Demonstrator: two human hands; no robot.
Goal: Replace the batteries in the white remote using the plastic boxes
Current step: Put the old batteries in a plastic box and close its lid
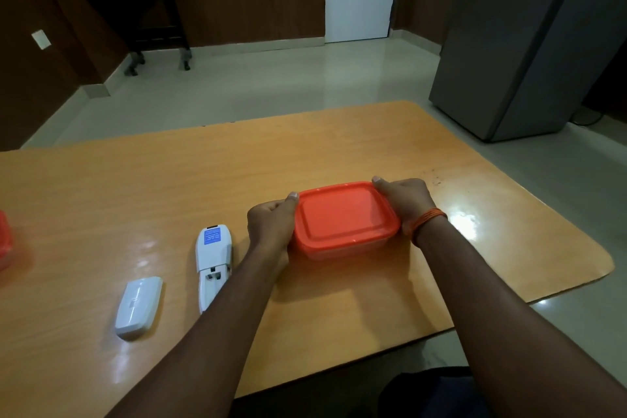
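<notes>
Your left grip (271,222) and right grip (405,204) each clasp an end of the lidded orange box (344,219) on the bench (101,187). The white remote (213,260) lies just left, back up, battery bay uncovered, its cover (139,305) lying apart.

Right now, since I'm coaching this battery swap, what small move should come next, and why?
Probably lift the orange lid off the plastic box. Both the left hand and right hand grip its sides with the lid still on, while the white remote lies with its battery bay uncovered and its cover beside it.
</notes>
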